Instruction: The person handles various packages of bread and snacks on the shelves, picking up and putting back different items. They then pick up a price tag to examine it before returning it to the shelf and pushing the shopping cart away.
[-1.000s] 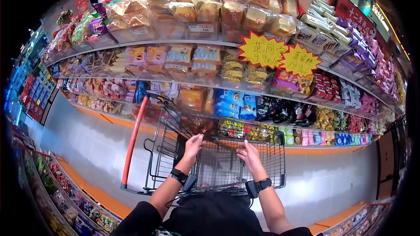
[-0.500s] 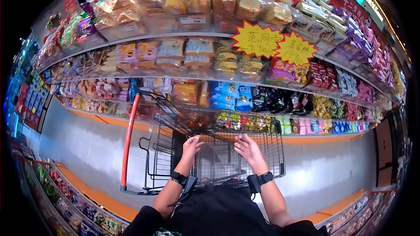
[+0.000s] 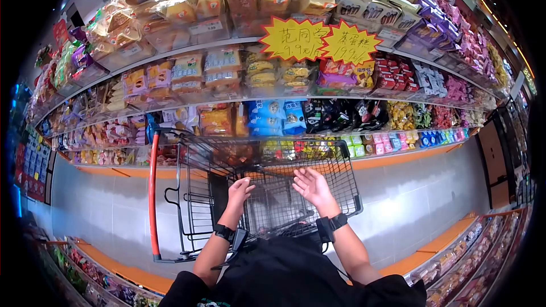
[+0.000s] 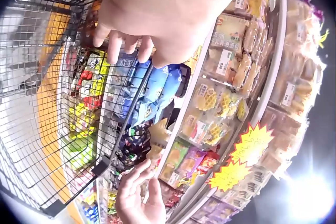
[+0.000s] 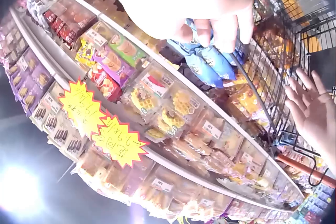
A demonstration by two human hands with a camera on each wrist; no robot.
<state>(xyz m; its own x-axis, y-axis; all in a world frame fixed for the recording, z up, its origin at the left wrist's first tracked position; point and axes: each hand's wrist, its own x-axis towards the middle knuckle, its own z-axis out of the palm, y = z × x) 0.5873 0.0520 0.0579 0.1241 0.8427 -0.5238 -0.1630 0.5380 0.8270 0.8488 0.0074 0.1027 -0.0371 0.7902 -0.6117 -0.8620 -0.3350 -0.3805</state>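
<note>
Both bare hands hover over the wire basket of a black shopping cart (image 3: 350,190), holding nothing. My left hand (image 3: 239,194) is on the left side, fingers loosely bent, as the left wrist view also shows. To its right, my right hand (image 3: 315,189) has its fingers spread and palm partly turned up. Each wrist view shows the opposite hand too: the right hand (image 4: 139,195) low in the left one, the left hand (image 5: 312,111) at the right edge of the other. The cart's red handle (image 3: 153,193) stands left of both hands. Blue snack bags (image 3: 266,116) sit on the shelf beyond.
Tiered shelves of packaged bread (image 3: 222,71) and snacks curve across the front. Two yellow starburst price signs (image 3: 293,38) hang from a shelf edge. Grey tiled floor (image 3: 409,193) shows on both sides of the cart. More stocked shelves (image 3: 466,258) stand behind at lower right.
The head view has turned a little to the right, so shelves, signs and cart sit further left. My right hand's fingers have spread wider. Both hands stay above the cart.
</note>
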